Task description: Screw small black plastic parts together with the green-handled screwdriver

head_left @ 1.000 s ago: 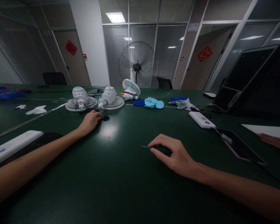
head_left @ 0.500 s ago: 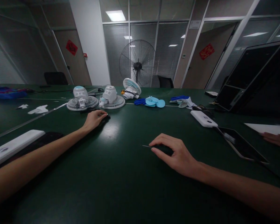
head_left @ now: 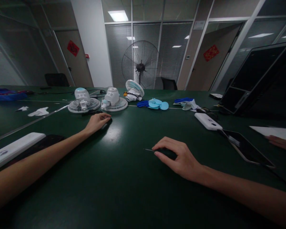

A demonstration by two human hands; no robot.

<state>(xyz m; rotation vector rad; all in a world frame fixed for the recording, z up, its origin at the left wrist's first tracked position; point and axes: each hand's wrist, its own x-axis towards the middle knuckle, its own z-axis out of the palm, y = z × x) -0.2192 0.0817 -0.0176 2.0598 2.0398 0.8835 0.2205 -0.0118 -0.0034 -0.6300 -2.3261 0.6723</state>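
My right hand (head_left: 178, 156) is low over the green table, right of the middle. Its thumb and forefinger pinch a thin screwdriver (head_left: 148, 149), whose metal shaft points left; a dark part shows beneath the palm. Further off to the left, my left hand (head_left: 97, 122) rests on the table with its fingers bent together at a small black object (head_left: 111, 120). The fingers hide most of that object. Just beyond the left hand lie two white desk fans, a left one (head_left: 84, 103) and a right one (head_left: 114, 101), both face down.
A third small fan (head_left: 134, 90), light blue fan blades (head_left: 158, 104) and gloves (head_left: 187, 103) lie farther back. On the right are a white power bank (head_left: 207, 121), a phone-like device (head_left: 249, 149), a black monitor (head_left: 255, 76) and another person's hand (head_left: 282, 143). A long white case (head_left: 19, 149) lies left.
The fingers of my left hand have shifted slightly over the small black object, covering more of it. My right hand and the screwdriver stay almost in place.
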